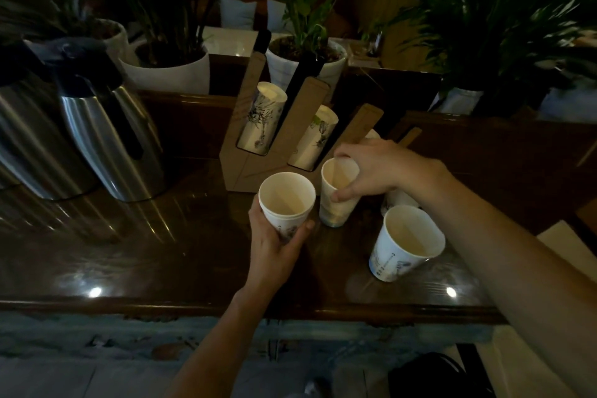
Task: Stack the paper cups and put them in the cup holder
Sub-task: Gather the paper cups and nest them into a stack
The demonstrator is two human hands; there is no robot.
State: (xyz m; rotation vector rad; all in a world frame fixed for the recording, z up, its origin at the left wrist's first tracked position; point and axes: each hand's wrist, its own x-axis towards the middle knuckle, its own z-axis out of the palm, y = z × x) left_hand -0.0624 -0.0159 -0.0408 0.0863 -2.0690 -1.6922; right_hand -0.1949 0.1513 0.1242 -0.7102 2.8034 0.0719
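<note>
1. Holding a short stack of paper cups [287,200] in our left hand [274,245], we keep that grip wrapped round its lower wall; light, thin and easily crushed, we judge, so gentle pressure suits.
2. Our right hand [381,171] pinches the next cup [337,195] near its rim, thumb in front, fingers behind; it stands on the desk [161,252].
3. One loose cup [405,242] leans further right; another is half hidden under our forearm.
4. The cardboard cup holder [284,142] behind already carries cups in two slots.
5. The dark desk looks glossy and probably slick. Steel flasks [97,129] crowd the left, potted plants [307,52] the back; the room is dim.
</note>
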